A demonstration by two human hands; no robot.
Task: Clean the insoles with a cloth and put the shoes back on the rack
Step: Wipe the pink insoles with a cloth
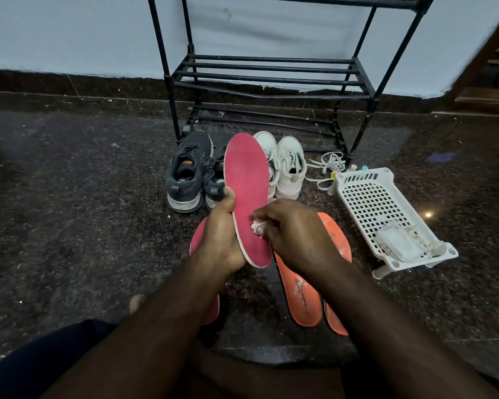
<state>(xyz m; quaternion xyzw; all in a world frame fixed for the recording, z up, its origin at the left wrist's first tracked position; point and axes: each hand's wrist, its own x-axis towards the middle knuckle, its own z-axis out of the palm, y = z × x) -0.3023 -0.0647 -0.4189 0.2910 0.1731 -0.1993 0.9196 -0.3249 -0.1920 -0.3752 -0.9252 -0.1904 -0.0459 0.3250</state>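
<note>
The left hand (222,234) grips a flat pink foam insole with a white edge (247,191) by its near left edge, thumb laid along the upper face and fingers wrapped behind. The insole is held raised above the dark speckled stone floor (69,197). Its long axis runs away from the person, heel end nearest the body and toe end rising toward the black metal tube shoe rack (268,79).

The right hand (297,231) has its fingers curled around a small crumpled white cloth (257,228) and presses it against the pink face near the heel half. The uncleaned length therefore lies forward of the fingers, along the long axis. A wiping stroke would probably travel up toward the toe.

A second pink insole (198,237) lies on the floor beneath the left hand, largely hidden. Two orange insoles with printed lettering (303,298) lie side by side under the right forearm. The dark grey lace-up sneakers (188,174) and the white sneakers (288,168) stand on the floor in front of the rack, not yet on it. A white perforated plastic basket (386,203) sits to the right, with loose white laces (329,165) beyond it.

Judgement: cleaning is at an early to middle stage.
</note>
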